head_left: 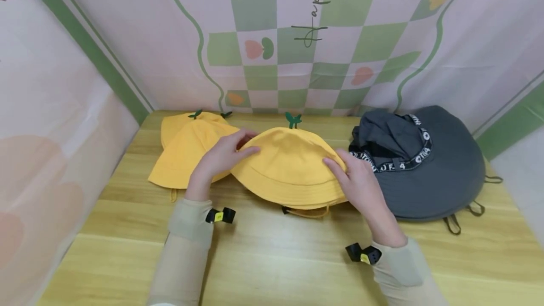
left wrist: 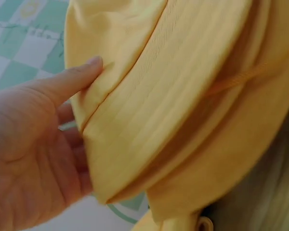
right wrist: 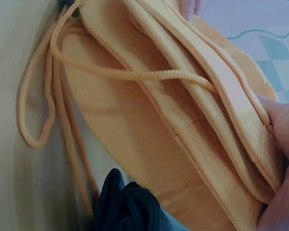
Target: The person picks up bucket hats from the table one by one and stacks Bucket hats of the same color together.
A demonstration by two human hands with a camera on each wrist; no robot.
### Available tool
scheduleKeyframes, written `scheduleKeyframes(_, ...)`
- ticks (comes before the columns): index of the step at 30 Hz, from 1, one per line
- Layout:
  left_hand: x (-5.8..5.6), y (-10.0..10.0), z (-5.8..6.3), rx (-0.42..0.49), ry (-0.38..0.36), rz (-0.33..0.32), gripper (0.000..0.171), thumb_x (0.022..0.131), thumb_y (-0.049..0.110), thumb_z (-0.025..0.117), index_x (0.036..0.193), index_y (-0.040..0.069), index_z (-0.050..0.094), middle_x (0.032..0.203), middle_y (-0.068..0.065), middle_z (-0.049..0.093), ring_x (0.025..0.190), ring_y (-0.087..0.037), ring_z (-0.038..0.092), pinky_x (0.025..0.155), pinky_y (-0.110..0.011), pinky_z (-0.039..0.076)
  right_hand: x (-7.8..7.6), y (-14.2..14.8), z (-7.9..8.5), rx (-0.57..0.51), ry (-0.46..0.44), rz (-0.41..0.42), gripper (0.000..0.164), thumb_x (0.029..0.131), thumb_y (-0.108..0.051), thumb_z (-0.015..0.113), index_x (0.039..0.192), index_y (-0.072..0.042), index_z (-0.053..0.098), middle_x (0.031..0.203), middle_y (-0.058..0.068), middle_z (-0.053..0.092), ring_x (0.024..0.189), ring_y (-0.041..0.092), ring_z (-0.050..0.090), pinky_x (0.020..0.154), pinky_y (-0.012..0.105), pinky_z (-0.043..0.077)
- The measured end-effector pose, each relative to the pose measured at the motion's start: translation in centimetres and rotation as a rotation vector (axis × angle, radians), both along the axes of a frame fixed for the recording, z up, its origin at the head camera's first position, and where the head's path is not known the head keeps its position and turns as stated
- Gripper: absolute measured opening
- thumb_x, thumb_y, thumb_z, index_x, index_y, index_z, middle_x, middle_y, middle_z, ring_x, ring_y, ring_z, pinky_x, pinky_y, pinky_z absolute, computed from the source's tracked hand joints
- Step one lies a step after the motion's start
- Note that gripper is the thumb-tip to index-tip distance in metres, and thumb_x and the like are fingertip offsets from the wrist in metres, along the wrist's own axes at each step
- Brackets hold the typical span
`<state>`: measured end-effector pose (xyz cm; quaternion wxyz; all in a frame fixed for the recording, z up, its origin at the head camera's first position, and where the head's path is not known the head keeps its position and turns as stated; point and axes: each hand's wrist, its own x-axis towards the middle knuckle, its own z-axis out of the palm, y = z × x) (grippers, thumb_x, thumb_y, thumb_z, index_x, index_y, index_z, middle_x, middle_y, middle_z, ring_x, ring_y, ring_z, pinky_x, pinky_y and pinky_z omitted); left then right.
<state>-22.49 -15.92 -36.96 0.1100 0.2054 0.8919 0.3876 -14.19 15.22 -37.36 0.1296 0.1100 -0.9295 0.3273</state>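
Observation:
A yellow bucket hat (head_left: 289, 164) with a green sprout (head_left: 293, 119) on its crown is between both hands at the middle of the table. My left hand (head_left: 223, 152) pinches its left side, thumb (left wrist: 79, 79) on the outer cloth and fingers behind. On the opposite side my right hand (head_left: 361, 178) grips the hat, thumb in front. Several layered yellow edges (right wrist: 197, 120) show underneath in the right wrist view; whether they belong to one hat or more, I cannot tell. A yellow cord (right wrist: 135, 74) hangs from them.
More yellow hats (head_left: 187, 155) with green sprouts overlap at the table's back left. A dark grey wide-brimmed hat (head_left: 442, 178) with a black-and-white lettered band (head_left: 425, 143) lies at the right, close to my right hand. Behind the wooden table (head_left: 272, 254) hangs a green-checked cloth (head_left: 293, 46).

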Motion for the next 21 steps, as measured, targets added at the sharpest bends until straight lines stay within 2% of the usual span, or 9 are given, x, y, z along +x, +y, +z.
scheduleKeyframes(3, -0.1, -0.3, -0.5, -0.094, -0.046, -0.012, 0.055, 0.1, 0.055, 0.051, 0.141, 0.019, 0.052, 0.132, -0.004, 0.063, 0.12, -0.022, 0.06, 0.104, -0.044, 0.047, -0.2, 0.1, -0.3, -0.024, -0.051, -0.009, 0.029, 0.103, -0.034, 0.055, 0.109, -0.008, 0.065, 0.074, 0.008, 0.059, 0.064, 0.019, 0.049, 0.063, 0.031, 0.04)
scheduleKeyframes(5, -0.1, -0.5, -0.7, -0.134, -0.081, -0.02, 0.064, 0.101, 0.059, 0.044, 0.148, 0.015, 0.045, 0.143, -0.008, 0.057, 0.131, -0.027, 0.055, 0.11, -0.047, 0.043, -0.3, 0.2, -0.5, -0.04, -0.068, -0.01, 0.031, 0.103, -0.034, 0.054, 0.114, -0.007, 0.065, 0.084, 0.011, 0.065, 0.071, 0.022, 0.053, 0.068, 0.035, 0.042)
scheduleKeyframes(7, -0.2, -0.6, -0.9, -0.142, -0.122, -0.017, 0.072, 0.101, 0.063, 0.037, 0.153, 0.013, 0.038, 0.154, -0.009, 0.047, 0.143, -0.029, 0.044, 0.117, -0.049, 0.036, -0.3, 0.3, -0.6, -0.05, -0.073, -0.01, 0.033, 0.103, -0.034, 0.054, 0.116, -0.006, 0.065, 0.091, 0.013, 0.068, 0.075, 0.023, 0.055, 0.072, 0.037, 0.044)
scheduleKeyframes(10, -0.3, -0.8, -0.9, -0.127, -0.151, 0.025, 0.079, 0.102, 0.066, 0.026, 0.157, 0.01, 0.031, 0.162, -0.01, 0.036, 0.151, -0.03, 0.031, 0.123, -0.049, 0.026, -0.4, 0.3, -0.8, -0.056, -0.077, -0.01, 0.034, 0.104, -0.033, 0.054, 0.118, -0.005, 0.064, 0.095, 0.015, 0.069, 0.077, 0.025, 0.056, 0.073, 0.039, 0.044)
scheduleKeyframes(12, -0.5, -1.1, -0.9, -0.102, -0.132, 0.072, 0.075, 0.103, 0.064, 0.024, 0.155, 0.01, 0.035, 0.159, -0.01, 0.039, 0.15, -0.031, 0.032, 0.123, -0.049, 0.026, -0.4, 0.3, -0.9, -0.056, -0.077, -0.011, 0.034, 0.104, -0.033, 0.054, 0.119, -0.004, 0.063, 0.098, 0.016, 0.07, 0.078, 0.026, 0.057, 0.074, 0.041, 0.045)
scheduleKeyframes(16, -0.8, -2.6, -1.0, -0.101, -0.057, 0.191, 0.064, 0.106, 0.054, 0.03, 0.15, 0.008, 0.041, 0.155, -0.014, 0.043, 0.146, -0.035, 0.037, 0.12, -0.052, 0.029, -0.6, 0.2, -1.2, -0.043, -0.039, -0.016, 0.032, 0.104, -0.03, 0.054, 0.118, -0.003, 0.063, 0.102, 0.019, 0.071, 0.084, 0.031, 0.064, 0.076, 0.046, 0.049)
scheduleKeyframes(21, -1.2, -5.5, -1.8, -0.221, -0.006, 0.378, 0.062, 0.106, 0.046, 0.04, 0.153, 0.006, 0.034, 0.159, -0.023, 0.032, 0.147, -0.046, 0.027, 0.119, -0.063, 0.021, -0.6, 0.1, -1.7, -0.006, 0.027, -0.033, 0.026, 0.103, -0.026, 0.056, 0.115, -0.004, 0.063, 0.099, 0.019, 0.072, 0.084, 0.034, 0.066, 0.076, 0.049, 0.05)
